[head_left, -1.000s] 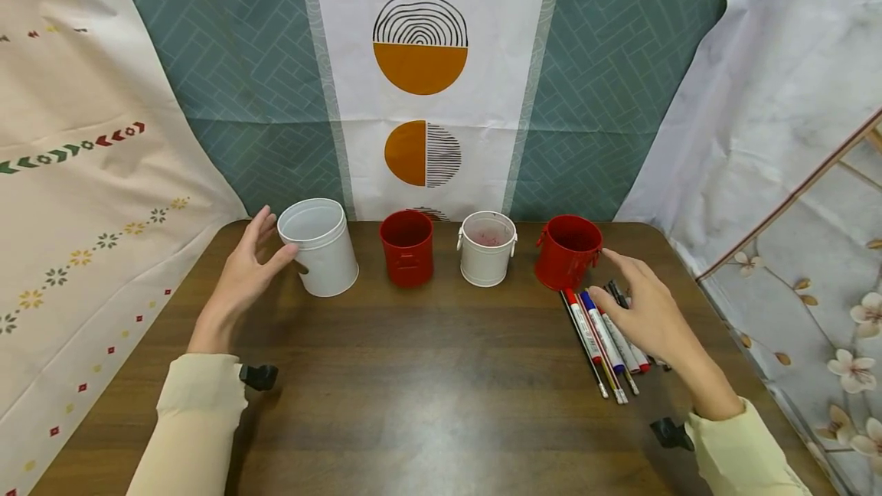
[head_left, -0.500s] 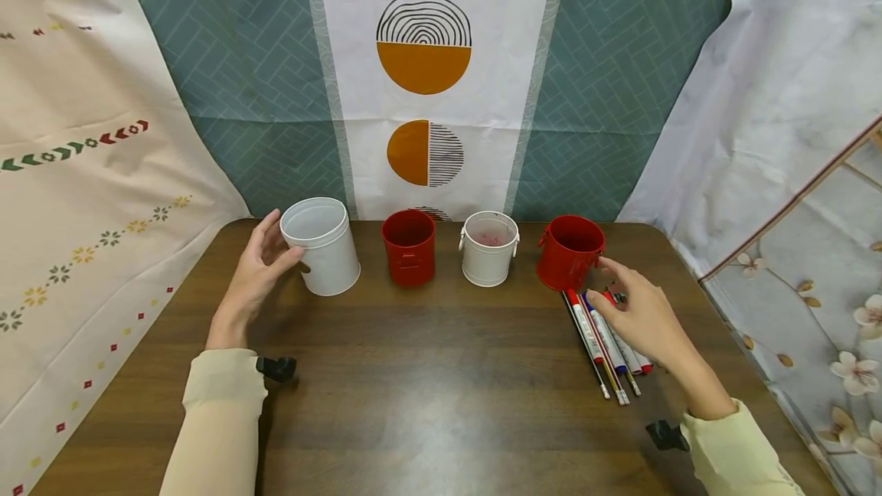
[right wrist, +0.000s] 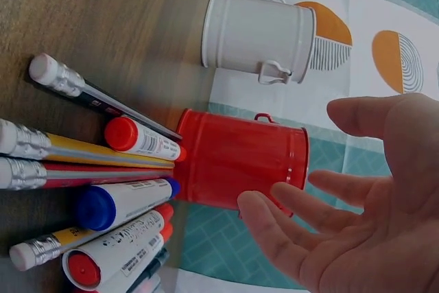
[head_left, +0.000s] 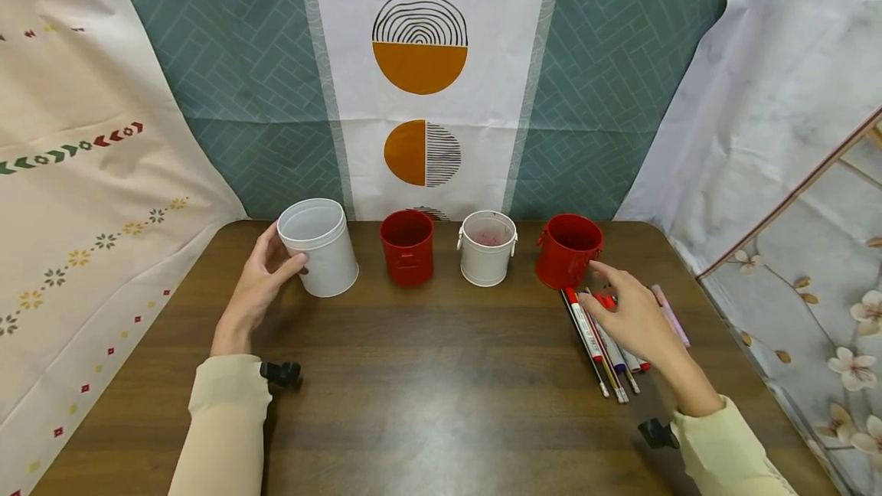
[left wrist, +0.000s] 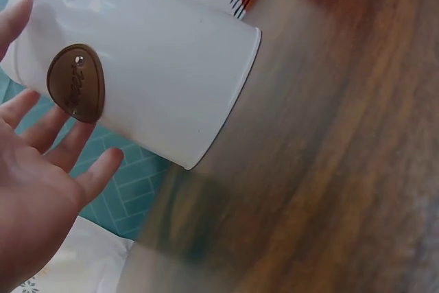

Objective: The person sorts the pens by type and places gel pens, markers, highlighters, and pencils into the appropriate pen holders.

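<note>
My left hand (head_left: 251,293) is at the left side of the tall white bucket (head_left: 327,262), thumb in front and fingers behind. In the left wrist view its fingers are spread and loosely bent beside the bucket's brown oval label (left wrist: 75,84); whether they touch it, I cannot tell. My right hand (head_left: 637,320) hovers over a bunch of markers and pencils, with its fingers apart and holding nothing. Its fingertips are near the right-hand red bucket (head_left: 560,265). A blue-capped marker (right wrist: 127,202) and a yellow pencil (right wrist: 89,150) lie in the bunch, partly hidden by the hand in the head view.
Another red bucket (head_left: 408,259) and a small white bucket (head_left: 485,260) with side handles stand between the outer two. A pink marker (head_left: 671,316) lies right of my right hand. Patterned cloth (head_left: 248,60) hangs behind the wooden table (head_left: 413,381).
My left hand has moved right, closer to the tall white bucket. My right hand has shifted slightly left, and the pink marker now shows beside it. The buckets stay put.
</note>
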`<act>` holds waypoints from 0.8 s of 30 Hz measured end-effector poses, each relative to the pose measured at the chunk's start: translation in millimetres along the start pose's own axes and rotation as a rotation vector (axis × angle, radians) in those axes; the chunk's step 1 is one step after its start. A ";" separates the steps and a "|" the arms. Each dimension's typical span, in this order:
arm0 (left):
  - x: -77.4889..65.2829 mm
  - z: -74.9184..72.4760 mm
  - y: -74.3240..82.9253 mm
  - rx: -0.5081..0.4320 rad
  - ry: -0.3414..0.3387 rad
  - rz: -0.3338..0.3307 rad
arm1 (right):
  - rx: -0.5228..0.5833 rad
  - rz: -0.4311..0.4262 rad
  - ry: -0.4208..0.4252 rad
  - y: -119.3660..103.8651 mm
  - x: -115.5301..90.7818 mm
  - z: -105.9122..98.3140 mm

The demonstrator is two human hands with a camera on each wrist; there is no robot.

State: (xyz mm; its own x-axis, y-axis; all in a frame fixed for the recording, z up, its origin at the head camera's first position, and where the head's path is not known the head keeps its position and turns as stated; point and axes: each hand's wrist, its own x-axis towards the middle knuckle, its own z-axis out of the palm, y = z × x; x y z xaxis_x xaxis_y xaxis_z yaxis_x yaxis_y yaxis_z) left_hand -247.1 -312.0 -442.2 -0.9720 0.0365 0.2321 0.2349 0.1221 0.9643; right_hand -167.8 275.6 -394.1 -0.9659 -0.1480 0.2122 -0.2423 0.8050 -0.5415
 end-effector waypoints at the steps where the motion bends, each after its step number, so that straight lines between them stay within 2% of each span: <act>1: -0.2 0.5 -1.2 0.010 0.000 -0.004 | -0.002 0.002 -0.001 0.2 -0.2 0.6; 8: 0.5 0.1 -7.3 0.036 0.020 0.005 | -0.004 0.012 -0.006 -2.5 1.0 3.6; 15: 0.3 -3.7 -9.6 0.103 0.015 0.003 | 0.002 0.005 -0.005 -3.0 2.1 8.4; 20: 0.6 -3.1 -12.9 0.102 0.008 0.002 | -0.029 0.000 -0.017 -2.0 5.0 9.5; 24: -0.1 -2.7 -13.8 0.082 0.003 -0.005 | -0.077 -0.003 -0.057 -0.4 9.6 13.6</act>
State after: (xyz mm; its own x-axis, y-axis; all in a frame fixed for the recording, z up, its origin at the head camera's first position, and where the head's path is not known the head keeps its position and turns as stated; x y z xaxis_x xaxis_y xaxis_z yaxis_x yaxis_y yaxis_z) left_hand -250.3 -316.3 -455.2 -0.9731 0.0324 0.2281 0.2298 0.2032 0.9518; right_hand -178.2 266.0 -402.9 -0.9694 -0.1810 0.1656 -0.2393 0.8461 -0.4762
